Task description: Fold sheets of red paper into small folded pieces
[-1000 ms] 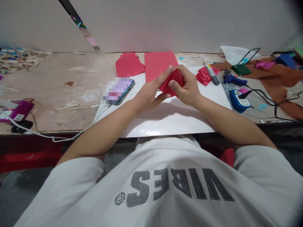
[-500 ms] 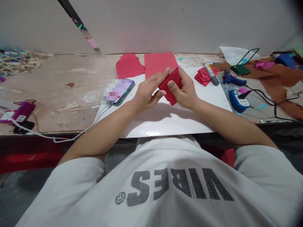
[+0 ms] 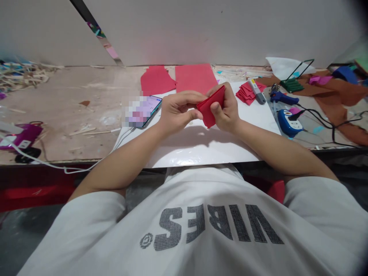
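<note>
A folded piece of red paper (image 3: 207,111) is held up over the white board (image 3: 184,149). My right hand (image 3: 227,109) grips it from the right, thumb flat on the near face and fingers behind. My left hand (image 3: 181,109) pinches its left edge between thumb and fingers; part of those fingers is hidden behind the paper. Two larger red sheets lie beyond my hands: an uneven one (image 3: 156,79) and a straight-edged one (image 3: 195,76). To the right sits a stack of small red pieces (image 3: 245,93) with a grey cutter knife (image 3: 257,91) on top.
A phone (image 3: 146,111) with a cable lies left of my hands. On the right are a blue glue gun (image 3: 284,97), a blue power socket (image 3: 290,123) with black cords, a green stand (image 3: 292,85) and brown sheets (image 3: 333,109). Wood scraps (image 3: 25,76) are piled far left.
The red paper has tilted and shifted slightly right in my right hand. My left fingers, stretched along its top edge before, have curled down to its left edge.
</note>
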`<act>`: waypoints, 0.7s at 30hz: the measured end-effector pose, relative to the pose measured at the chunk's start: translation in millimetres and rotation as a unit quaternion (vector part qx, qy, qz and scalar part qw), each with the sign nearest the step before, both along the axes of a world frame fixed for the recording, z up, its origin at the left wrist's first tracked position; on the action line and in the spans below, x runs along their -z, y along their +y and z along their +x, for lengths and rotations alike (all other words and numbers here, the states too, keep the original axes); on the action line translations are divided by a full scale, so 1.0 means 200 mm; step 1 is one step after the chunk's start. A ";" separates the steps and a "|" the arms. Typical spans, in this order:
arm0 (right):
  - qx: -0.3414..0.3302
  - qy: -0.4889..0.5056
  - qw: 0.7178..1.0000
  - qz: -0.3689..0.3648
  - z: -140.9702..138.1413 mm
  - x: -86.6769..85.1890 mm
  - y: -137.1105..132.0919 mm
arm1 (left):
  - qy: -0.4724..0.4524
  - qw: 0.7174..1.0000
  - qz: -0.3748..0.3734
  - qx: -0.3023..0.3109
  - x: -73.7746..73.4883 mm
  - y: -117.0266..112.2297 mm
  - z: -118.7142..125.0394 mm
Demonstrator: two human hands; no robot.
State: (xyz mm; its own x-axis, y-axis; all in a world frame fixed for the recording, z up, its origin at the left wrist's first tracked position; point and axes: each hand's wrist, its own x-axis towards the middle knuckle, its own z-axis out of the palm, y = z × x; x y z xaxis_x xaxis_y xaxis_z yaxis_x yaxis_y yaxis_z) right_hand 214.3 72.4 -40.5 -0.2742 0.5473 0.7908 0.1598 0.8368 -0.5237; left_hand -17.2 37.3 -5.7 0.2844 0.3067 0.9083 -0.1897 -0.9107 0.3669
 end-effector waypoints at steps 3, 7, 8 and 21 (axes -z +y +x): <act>-0.040 0.027 0.999 0.009 -0.03 0.04 0.01 | -0.009 1.000 0.018 0.024 -0.04 -0.03 0.03; -0.085 0.052 0.994 0.034 -0.05 0.07 0.01 | -0.001 0.999 0.039 -0.032 -0.02 -0.05 0.03; -0.084 0.049 0.995 0.034 -0.05 0.07 0.01 | 0.014 0.996 0.046 -0.069 0.00 -0.05 0.02; -0.074 0.054 0.986 0.139 -0.05 -0.07 -0.08 | 0.071 0.957 0.065 -0.274 0.13 -0.02 -0.05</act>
